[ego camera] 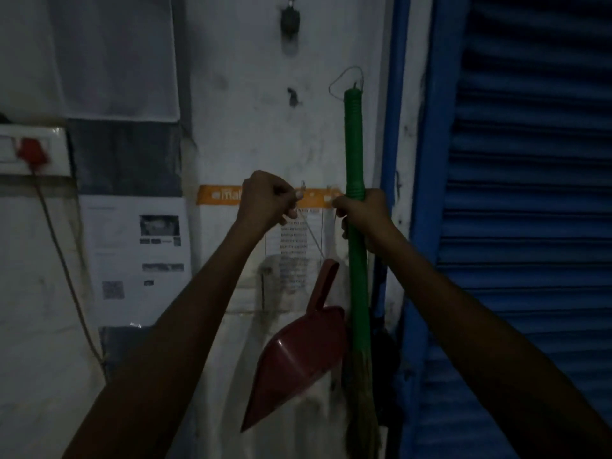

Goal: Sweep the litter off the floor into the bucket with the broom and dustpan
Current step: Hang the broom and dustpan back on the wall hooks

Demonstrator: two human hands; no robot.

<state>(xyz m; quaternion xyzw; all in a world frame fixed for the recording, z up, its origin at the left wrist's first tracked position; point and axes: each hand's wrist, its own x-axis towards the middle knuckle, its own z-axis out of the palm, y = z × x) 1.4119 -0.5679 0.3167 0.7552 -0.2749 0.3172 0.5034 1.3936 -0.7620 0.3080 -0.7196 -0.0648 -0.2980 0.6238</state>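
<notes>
1. The right hand (359, 215) grips the green broom (356, 226), held upright against the white wall (251, 127).
2. The left hand (266, 202) pinches a thin string (313, 238) from which the red dustpan (298, 362) hangs, beside the broom.

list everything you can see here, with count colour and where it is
broom: 1, green handle with straw bristles at the bottom, upright against the wall beside the shutter
wire loop: 1, thin, pale, at the top end of the broom handle
dustpan: 1, dark red, hanging by a string left of the broom, mouth down
string: 1, thin, pale, from the left hand down to the dustpan handle
orange strip: 1, across the wall at hand height
printed list: 1, white, under the strip
poster: 1, white, on the wall at left
switchboard: 1, white, far left, with a red plug
shutter: 1, blue, right
left hand: 1, pinches the string
right hand: 1, grips the broom handle
</notes>
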